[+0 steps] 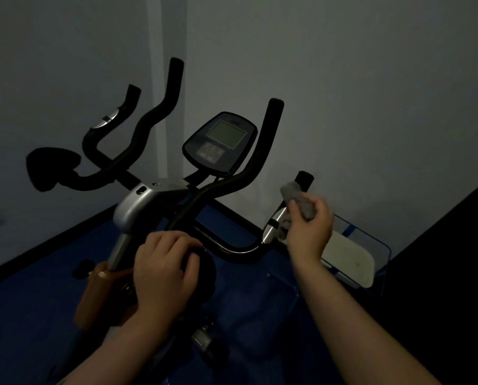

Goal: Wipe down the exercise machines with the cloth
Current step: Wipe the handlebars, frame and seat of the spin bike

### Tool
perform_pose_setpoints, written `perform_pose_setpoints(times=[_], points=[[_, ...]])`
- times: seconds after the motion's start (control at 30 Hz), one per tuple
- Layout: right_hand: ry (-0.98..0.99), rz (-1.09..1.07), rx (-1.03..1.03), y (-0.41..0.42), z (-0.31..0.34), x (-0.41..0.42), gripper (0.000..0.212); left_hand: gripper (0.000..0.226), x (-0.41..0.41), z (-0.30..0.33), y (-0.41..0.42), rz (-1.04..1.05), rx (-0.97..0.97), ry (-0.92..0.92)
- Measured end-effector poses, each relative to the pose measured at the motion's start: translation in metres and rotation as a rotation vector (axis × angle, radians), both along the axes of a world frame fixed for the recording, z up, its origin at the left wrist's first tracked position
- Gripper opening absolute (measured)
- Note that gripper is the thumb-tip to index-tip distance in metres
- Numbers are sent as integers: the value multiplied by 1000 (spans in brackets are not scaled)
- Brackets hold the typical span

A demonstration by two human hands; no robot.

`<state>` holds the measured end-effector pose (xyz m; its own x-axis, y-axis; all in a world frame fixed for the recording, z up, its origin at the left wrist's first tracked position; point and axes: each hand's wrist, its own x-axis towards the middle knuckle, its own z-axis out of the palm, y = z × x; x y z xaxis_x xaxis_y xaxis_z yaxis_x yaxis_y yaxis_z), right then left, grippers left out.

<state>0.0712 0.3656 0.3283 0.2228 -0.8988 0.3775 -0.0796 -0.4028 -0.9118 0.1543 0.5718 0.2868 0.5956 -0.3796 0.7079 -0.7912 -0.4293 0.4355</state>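
Left hand (pixel 164 269) nearest, fingers curled over a round black knob (pixel 201 266) on the bike (pixel 137 207) frame, gripping it. Right hand (pixel 310 232) further out, fingers closed round a grey cloth (pixel 299 198); the cloth bunches out above the knuckles and a tail hangs below the fingers against the right handlebar (pixel 274 226), beside its chrome sensor patch.

Risks, as judged: the cloth is wadded, so little of it meets the bar, and a pass may skip the far side of the tube. The hanging tail could snag on the bar's end (pixel 304 177) just beyond the fingertips. If the knob under the left fingers is an adjuster, leaning on it might turn it. Very dim light; missed patches would be hard to spot.

Beyond the fingers: console (pixel 221 145) with a blank screen, between the upright grips. Further left, a second set of handlebars (pixel 148 120) and a dark saddle shape (pixel 51 166).

Floor (pixel 246 295) under the hands is blue matting. Right of the cloth hand, a pale pad (pixel 349 262) in a blue-edged frame. Plain grey wall (pixel 371 79) behind, dark skirting at its foot.
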Motion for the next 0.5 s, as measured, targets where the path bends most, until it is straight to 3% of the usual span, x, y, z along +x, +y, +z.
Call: perform_pose_setpoints(times=[0.23, 0.33, 0.4, 0.5], points=[[395, 187, -592, -34, 8, -16, 33, 24, 1, -1, -1, -3, -21, -4], [376, 76, -641, -51, 22, -6, 30, 24, 2, -2, 0, -11, -14, -11], [364, 56, -537, -29, 7, -2, 31, 24, 1, -2, 1, -2, -15, -5], [434, 200, -558, -13, 1, -9, 27, 24, 1, -1, 0, 1, -23, 3]])
